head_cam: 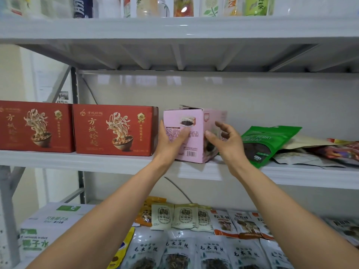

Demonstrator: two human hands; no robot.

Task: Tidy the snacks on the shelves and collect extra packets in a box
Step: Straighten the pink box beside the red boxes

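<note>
A pink carton [191, 121] with an open top flap stands on the middle shelf [116, 162], turned corner-forward, just right of two red noodle boxes [114, 131]. My left hand [171, 140] lies flat against the carton's left front face, fingers straight. My right hand [227, 140] hovers at the carton's right face with loosely curved fingers, holding nothing. A green berry pouch [262, 142] leans on the shelf to the right of that hand.
Flat packets [318, 150] lie piled at the shelf's right end. The lower shelf holds rows of snack pouches [194, 247] and white coconut-water cartons [50, 228] at left. Bottles [182, 6] line the top shelf.
</note>
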